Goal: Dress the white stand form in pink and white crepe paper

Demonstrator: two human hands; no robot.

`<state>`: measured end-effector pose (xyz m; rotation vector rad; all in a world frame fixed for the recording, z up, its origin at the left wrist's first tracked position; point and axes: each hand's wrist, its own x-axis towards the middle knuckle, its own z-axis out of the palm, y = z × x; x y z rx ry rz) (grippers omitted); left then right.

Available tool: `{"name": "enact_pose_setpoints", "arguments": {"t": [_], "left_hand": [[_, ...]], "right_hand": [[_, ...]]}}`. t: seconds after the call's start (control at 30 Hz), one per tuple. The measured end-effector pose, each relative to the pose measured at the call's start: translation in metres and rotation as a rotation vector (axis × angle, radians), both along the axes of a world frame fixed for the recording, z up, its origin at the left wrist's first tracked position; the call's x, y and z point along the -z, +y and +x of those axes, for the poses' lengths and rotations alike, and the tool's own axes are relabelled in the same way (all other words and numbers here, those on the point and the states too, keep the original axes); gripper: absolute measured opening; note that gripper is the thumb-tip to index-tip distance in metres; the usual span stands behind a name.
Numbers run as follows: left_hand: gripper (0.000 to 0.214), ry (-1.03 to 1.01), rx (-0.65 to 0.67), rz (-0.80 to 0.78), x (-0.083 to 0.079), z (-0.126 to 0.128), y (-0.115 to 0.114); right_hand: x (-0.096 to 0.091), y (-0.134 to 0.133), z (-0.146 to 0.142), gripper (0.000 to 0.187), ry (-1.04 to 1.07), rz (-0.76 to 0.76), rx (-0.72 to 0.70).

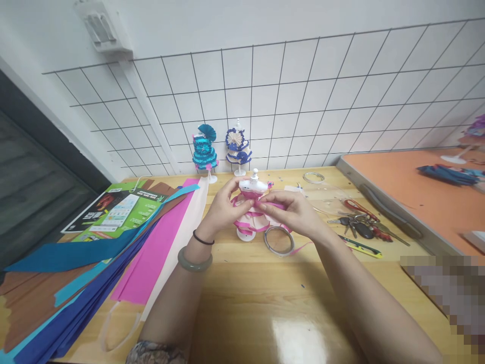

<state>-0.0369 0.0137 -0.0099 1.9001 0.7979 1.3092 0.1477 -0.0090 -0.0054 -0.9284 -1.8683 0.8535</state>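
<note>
A small white dress form (253, 186) in a pink-and-white layered paper dress (254, 222) stands upright on the wooden table in front of me. My left hand (230, 206) is closed around its left side, thumb at the waist. From the other side my right hand (290, 208) pinches a pink strip (279, 206) against the waist, its fingertips meeting my left thumb. A tape roll (267, 246) leans on edge just under my right hand. Part of the dress is hidden behind my fingers.
Two dressed mini forms, one teal (204, 151) and one navy and cream (238, 146), stand by the wall. Coloured crepe paper (159, 253) lies left, beside leaflets (113, 212). On the right are keys (359, 226), a yellow cutter (364, 247) and an orange-topped table (417, 192).
</note>
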Motion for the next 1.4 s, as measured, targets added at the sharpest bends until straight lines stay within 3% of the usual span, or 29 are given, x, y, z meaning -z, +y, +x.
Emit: {"name": "enact_pose_setpoints", "arguments": {"t": [0.47, 0.87, 1.4], "left_hand": [[0.036, 0.020, -0.003, 0.012, -0.001, 0.000, -0.001], [0.040, 0.028, -0.031, 0.013, 0.000, -0.001, 0.000], [0.052, 0.051, 0.092, -0.021, 0.000, -0.004, -0.002]], "right_hand": [[0.006, 0.008, -0.002, 0.021, -0.002, 0.057, 0.138], [-0.005, -0.002, 0.007, 0.037, -0.161, -0.121, 0.057], [-0.009, -0.002, 0.008, 0.035, -0.003, -0.218, -0.075]]}}
